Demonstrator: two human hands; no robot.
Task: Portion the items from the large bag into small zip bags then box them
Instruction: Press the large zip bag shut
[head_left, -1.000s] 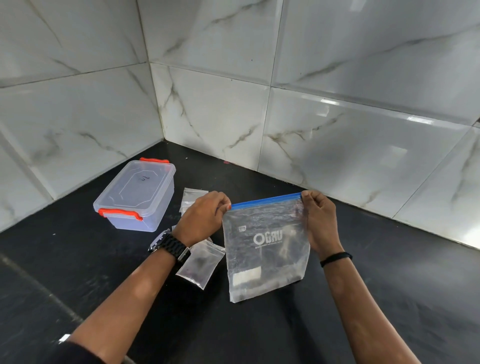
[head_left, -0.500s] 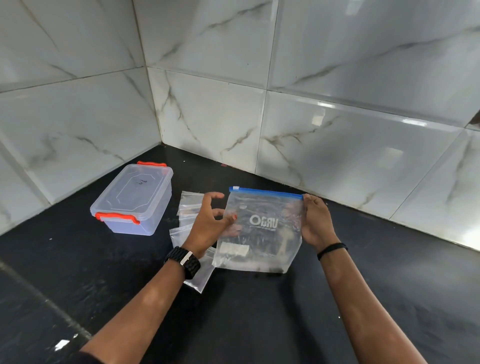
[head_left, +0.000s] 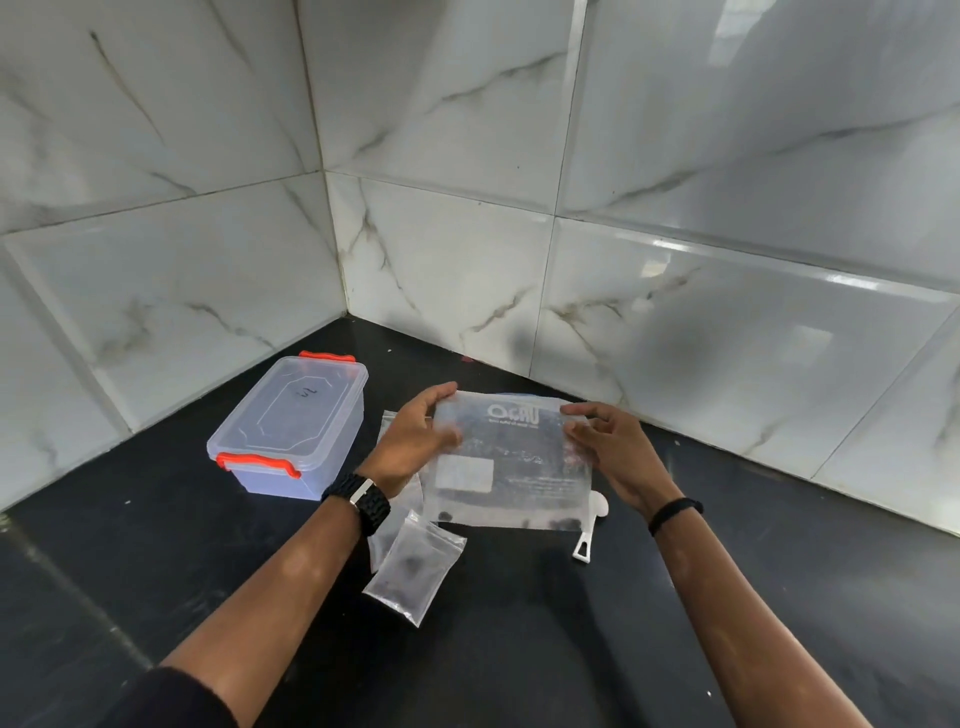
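Two hands frame the work on the black worktop (head_left: 519, 649). Toward its back left corner sits the lidded clear box (head_left: 291, 431) with orange clasps; near it the left hand (head_left: 415, 441) pinches the large zip bag (head_left: 511, 467) at its left edge, small zip bags (head_left: 413, 564) lying just in front. The right hand (head_left: 610, 452) pinches the right edge, a white scoop (head_left: 589, 530) peeking out below. Better to lay the bag flat and open the seal evenly. Half a second ago it stood more upright; now it tips back.

Single head-worn wide-angle view, looking forward and down at a black counter (head_left: 519, 649) near, tiled wall corner (head_left: 332, 249) far.
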